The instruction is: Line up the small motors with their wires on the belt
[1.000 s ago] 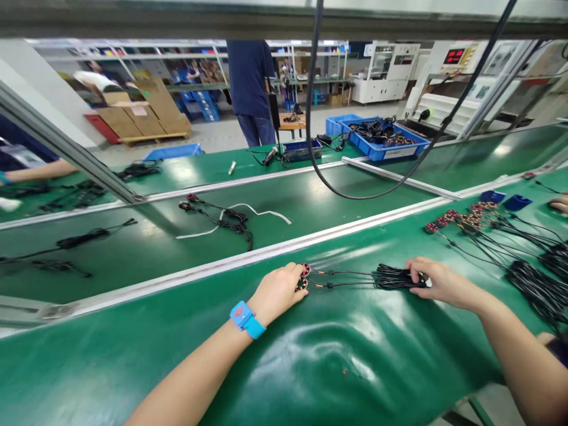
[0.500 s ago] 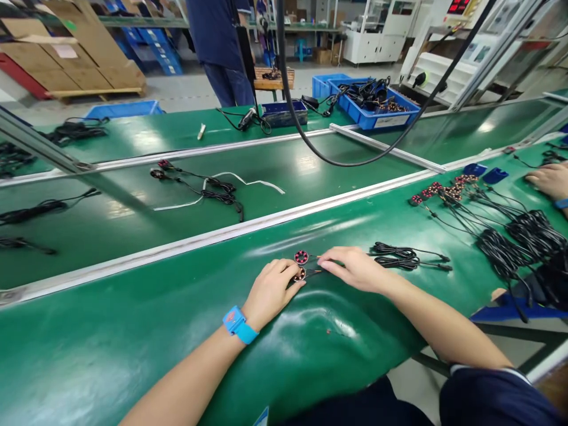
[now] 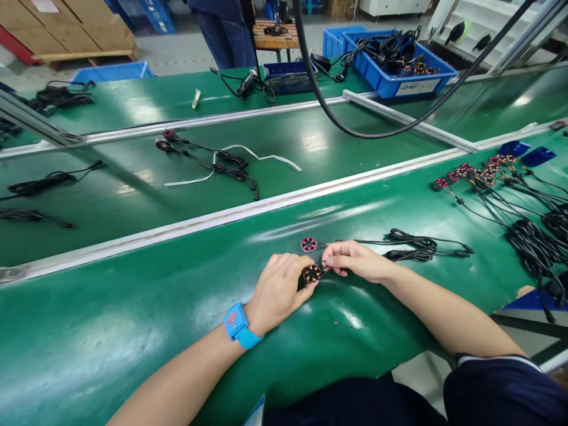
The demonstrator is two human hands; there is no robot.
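Between the thumb and fingers of my left hand point(image 3: 281, 290) is a round copper-coloured coil point(image 3: 312, 273), held at its rim just over the green table point(image 3: 177, 331). My right hand point(image 3: 355, 260) pinches the thin wires at the coil's right side. Just above it, a round red coil point(image 3: 309, 244) lies on the table, with its lead running right past my right hand. Two bundled black cables point(image 3: 410, 245) lie beyond my right wrist. A blue strap circles my left wrist.
At the right lie several coils point(image 3: 486, 171) with black cable bundles point(image 3: 532, 242). A white rail point(image 3: 213, 225) crosses behind my hands. Beyond it are two wired coils, a white strip and blue bins point(image 3: 399, 77). A black cable hangs overhead. A person stands at the back.
My view has tilted down and shifted left. My left hand now has the copper coil raised and more visible at its edge. The fingers of my right hand have closed on its wires.
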